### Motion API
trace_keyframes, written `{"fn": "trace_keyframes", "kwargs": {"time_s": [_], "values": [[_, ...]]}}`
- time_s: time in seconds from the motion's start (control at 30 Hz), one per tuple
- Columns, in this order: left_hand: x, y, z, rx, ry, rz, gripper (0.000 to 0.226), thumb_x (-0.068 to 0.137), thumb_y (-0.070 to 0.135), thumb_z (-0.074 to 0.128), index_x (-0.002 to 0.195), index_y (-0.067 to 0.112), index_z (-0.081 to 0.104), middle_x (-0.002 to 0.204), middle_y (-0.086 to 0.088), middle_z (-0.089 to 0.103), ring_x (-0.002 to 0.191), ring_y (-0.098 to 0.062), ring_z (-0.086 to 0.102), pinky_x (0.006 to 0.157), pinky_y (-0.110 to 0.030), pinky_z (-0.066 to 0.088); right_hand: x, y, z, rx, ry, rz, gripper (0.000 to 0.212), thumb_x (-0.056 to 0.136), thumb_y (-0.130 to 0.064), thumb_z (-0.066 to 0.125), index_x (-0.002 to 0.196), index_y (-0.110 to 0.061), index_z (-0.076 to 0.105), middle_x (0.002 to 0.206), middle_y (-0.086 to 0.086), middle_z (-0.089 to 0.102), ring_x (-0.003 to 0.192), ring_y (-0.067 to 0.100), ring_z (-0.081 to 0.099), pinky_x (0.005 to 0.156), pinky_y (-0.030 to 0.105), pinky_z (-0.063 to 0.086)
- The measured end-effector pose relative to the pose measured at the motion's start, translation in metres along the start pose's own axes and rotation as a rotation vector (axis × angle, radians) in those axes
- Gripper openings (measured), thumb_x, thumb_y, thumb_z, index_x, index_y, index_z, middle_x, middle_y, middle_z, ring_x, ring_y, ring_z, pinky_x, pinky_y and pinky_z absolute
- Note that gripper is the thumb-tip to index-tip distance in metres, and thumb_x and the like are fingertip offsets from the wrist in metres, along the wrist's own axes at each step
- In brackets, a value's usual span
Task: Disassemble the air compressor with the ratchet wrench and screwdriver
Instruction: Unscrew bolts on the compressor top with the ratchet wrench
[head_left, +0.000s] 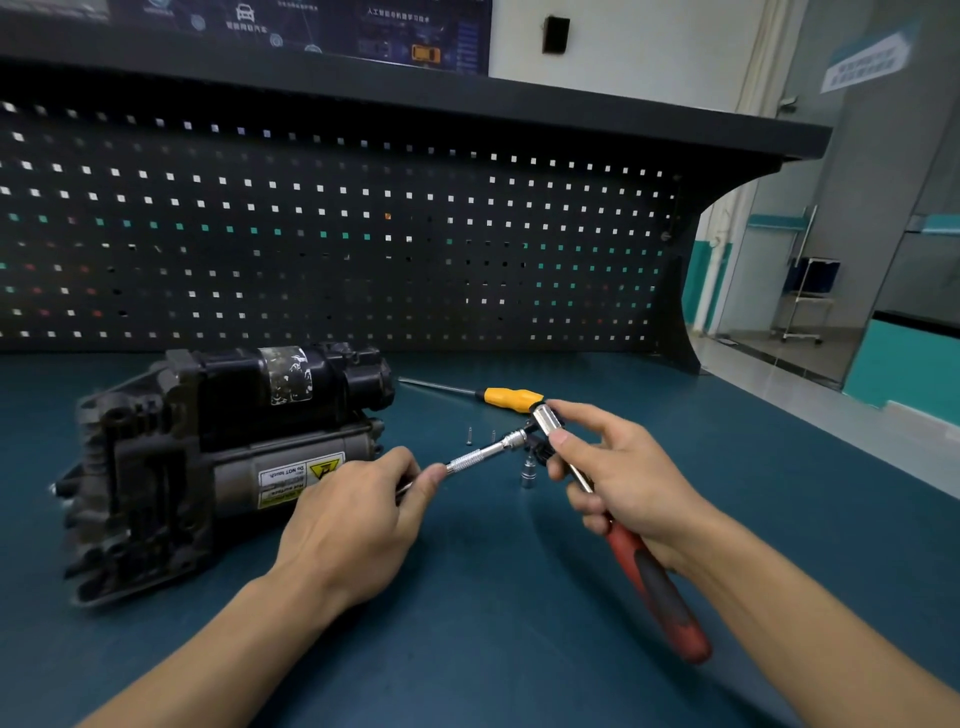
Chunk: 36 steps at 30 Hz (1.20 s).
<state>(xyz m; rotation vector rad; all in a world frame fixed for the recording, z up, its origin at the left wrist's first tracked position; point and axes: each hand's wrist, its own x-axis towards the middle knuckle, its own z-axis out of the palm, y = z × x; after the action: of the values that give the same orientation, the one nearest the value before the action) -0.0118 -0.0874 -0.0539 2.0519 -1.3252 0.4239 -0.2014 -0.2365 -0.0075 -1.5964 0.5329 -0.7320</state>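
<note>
The air compressor lies on its side at the left of the blue-green bench, close to the black pegboard behind it, with a yellow warning label facing the camera. Neither hand touches it.

To its right, both hands are raised above the bench. The right hand has its grip clamped on the ratchet wrench: fingers curl round the metal shank above the red-and-black handle, and the thumb lies by the chrome head. The left hand has its grip closed on a knurled chrome extension bar, pinched between thumb and fingers. The bar's far end meets the wrench head.

The screwdriver, with a yellow handle, lies flat on the bench just behind the wrench head, its shaft pointing toward the compressor. A small chrome socket stands upright on the bench below the wrench head, and 2 small screws lie near it.
</note>
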Motion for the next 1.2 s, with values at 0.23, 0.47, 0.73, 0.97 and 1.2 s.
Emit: {"fn": "trace_keyframes", "kwargs": {"time_s": [0.23, 0.47, 0.73, 0.97, 1.2], "values": [[0.0, -0.001, -0.001, -0.01, 0.004, 0.01, 0.047, 0.085, 0.074, 0.017, 0.07, 0.033, 0.038, 0.056, 0.007, 0.052, 0.065, -0.018, 0.051, 0.057, -0.036, 0.032, 0.003, 0.001, -0.005, 0.109, -0.088, 0.11, 0.023, 0.103, -0.025, 0.055, 0.117, -0.035, 0.071, 0.066, -0.001, 0.057, 0.042, 0.008, 0.033, 0.036, 0.019, 0.032], [0.005, -0.006, -0.006, 0.069, -0.057, 0.062, 0.053, 0.084, 0.074, 0.008, 0.074, 0.03, 0.036, 0.059, 0.004, 0.049, 0.066, -0.021, 0.05, 0.058, -0.037, 0.033, -0.001, 0.001, 0.0, 0.037, -0.116, 0.08, 0.023, 0.102, -0.028, 0.055, 0.115, -0.033, 0.073, 0.065, -0.002, 0.056, 0.042, 0.009, 0.032, 0.036, 0.02, 0.032], [0.008, 0.003, -0.023, 0.186, -0.13, 0.097, 0.041, 0.1, 0.061, 0.017, 0.081, 0.028, 0.031, 0.063, 0.006, 0.04, 0.068, -0.027, 0.045, 0.06, -0.038, 0.027, -0.004, 0.007, 0.017, 0.044, -0.095, -0.015, 0.029, 0.104, -0.023, 0.052, 0.119, -0.04, 0.07, 0.069, 0.002, 0.057, 0.042, 0.01, 0.033, 0.037, 0.023, 0.034], [0.025, 0.021, -0.065, 0.336, 0.1, 0.298, 0.042, 0.1, 0.059, 0.031, 0.097, 0.027, 0.059, 0.09, 0.007, 0.068, 0.082, -0.023, 0.064, 0.059, -0.035, 0.045, -0.001, -0.008, 0.032, 0.036, -0.035, -0.023, 0.03, 0.093, -0.052, 0.058, 0.116, -0.033, 0.061, 0.07, 0.002, 0.065, 0.043, 0.011, 0.034, 0.037, 0.023, 0.032], [0.036, -0.01, -0.12, 0.22, 0.585, 0.382, 0.031, 0.085, 0.047, 0.067, 0.097, 0.018, 0.069, 0.096, 0.006, 0.069, 0.093, -0.019, 0.053, 0.081, -0.036, 0.041, 0.027, -0.029, 0.045, 0.327, -0.013, 0.142, 0.026, 0.101, -0.039, 0.055, 0.087, -0.019, 0.045, 0.055, -0.006, 0.031, 0.038, 0.004, 0.022, 0.031, 0.015, 0.015]]}}
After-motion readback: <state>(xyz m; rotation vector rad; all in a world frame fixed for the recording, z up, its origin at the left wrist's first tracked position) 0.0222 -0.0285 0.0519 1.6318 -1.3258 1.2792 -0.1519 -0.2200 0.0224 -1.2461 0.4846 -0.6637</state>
